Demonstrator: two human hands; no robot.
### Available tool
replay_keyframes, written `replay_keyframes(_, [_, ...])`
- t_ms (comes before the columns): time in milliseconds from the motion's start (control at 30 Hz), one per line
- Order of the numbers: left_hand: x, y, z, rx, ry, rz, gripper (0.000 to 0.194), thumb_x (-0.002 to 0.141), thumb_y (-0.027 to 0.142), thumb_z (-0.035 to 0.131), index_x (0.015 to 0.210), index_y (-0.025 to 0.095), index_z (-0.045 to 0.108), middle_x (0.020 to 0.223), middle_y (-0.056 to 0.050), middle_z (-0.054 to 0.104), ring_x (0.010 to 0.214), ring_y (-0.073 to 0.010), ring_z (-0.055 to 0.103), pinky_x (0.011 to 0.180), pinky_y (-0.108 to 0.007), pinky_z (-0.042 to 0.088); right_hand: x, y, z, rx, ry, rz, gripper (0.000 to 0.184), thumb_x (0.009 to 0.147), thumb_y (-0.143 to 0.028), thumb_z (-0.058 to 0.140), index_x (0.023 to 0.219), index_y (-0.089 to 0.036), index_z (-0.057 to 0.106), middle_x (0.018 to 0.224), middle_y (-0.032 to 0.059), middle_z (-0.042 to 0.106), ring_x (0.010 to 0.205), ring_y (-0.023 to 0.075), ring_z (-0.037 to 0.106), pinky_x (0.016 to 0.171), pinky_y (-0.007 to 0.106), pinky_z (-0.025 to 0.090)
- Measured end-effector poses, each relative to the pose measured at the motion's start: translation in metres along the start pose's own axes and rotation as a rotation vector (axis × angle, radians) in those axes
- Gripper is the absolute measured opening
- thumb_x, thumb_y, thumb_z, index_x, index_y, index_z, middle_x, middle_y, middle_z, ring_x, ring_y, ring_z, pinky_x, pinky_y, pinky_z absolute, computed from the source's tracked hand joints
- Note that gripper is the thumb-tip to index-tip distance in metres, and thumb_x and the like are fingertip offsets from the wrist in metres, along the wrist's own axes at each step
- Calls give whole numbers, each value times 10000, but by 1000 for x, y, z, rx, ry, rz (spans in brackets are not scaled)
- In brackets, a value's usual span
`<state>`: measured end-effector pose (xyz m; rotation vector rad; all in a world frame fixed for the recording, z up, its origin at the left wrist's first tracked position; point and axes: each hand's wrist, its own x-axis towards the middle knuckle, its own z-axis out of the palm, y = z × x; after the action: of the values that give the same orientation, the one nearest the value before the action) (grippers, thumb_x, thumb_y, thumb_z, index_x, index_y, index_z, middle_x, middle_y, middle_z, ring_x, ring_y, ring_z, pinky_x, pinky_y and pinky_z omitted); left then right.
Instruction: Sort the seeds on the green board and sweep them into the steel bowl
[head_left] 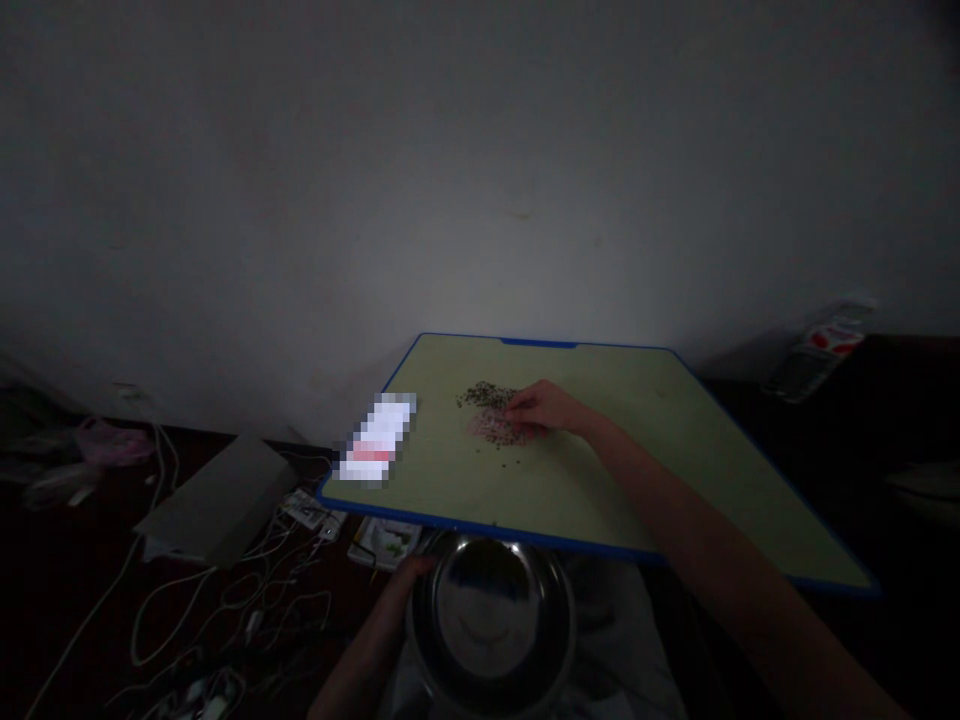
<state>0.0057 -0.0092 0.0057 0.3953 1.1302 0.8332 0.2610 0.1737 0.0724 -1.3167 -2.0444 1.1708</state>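
Note:
My right hand (546,407) reaches over a pale green folding table (637,460) with blue edging. Its fingers are pinched together at a pile of small dark grains (484,395); whatever sits between the fingertips is too small to make out. A few single grains lie scattered nearer the front edge. Below that edge, a shiny metal bowl (487,620) rests at lap height. My left hand (405,585) grips its left rim, with most of the fingers hidden. The inside of the bowl shows only reflections.
A lit, pixelated phone (375,440) lies at the table's left edge. White cables (247,590), a grey box (221,495), a white tray (386,540) and a pink plastic bag (112,440) are on the dark floor to the left. A plastic bottle (817,350) is at right. Behind stands a wall.

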Motion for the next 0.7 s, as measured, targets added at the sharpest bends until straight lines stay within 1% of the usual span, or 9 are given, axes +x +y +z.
replay_keyframes(67, [2,0,-1,22,26,-3,151,708,285,641,641,160,697,574,-16,713,609,-209,648,679,-309,456,0,-1,1,9,-14,4,266,743,-404,665,794,-148,721,608,21,677,463,105,580,396,187,406])
replay_keyframes(167, [8,-3,-9,46,30,15,146,700,288,662,641,160,699,595,-14,718,642,-201,645,730,-304,451,0,-1,2,32,-28,25,267,732,-401,677,814,-151,720,633,29,687,484,109,597,406,188,414])
replay_keyframes(233, [12,-5,-14,45,12,24,148,689,303,679,669,159,707,628,-17,729,672,-210,651,765,-317,454,0,-2,2,37,-21,44,263,728,-400,681,809,-152,721,632,28,687,484,105,595,405,184,408])
replay_keyframes(333, [15,-7,-16,46,-16,-6,162,664,309,691,691,151,713,644,-30,737,696,-238,664,782,-348,461,-1,-2,-2,58,-3,61,252,723,-386,685,805,-151,722,627,21,685,475,102,585,409,187,407])
replay_keyframes(467, [14,-11,-15,6,-32,-2,200,707,339,645,718,150,711,628,-29,733,681,-235,666,762,-346,466,-2,0,-8,81,0,61,245,717,-379,686,799,-151,723,610,8,677,457,94,566,429,196,422])
replay_keyframes(567, [16,-13,-18,-1,-4,-24,219,744,362,616,719,157,687,622,-29,729,662,-235,667,739,-354,469,-2,3,-9,52,-6,77,252,719,-385,684,803,-150,722,608,10,675,439,89,552,414,195,410])
replay_keyframes(700, [21,-12,-23,17,6,-17,183,748,316,623,780,149,690,666,-33,739,777,-250,683,815,-364,464,0,6,-5,26,-27,87,273,724,-395,685,837,-150,725,637,28,688,457,95,568,398,191,397])
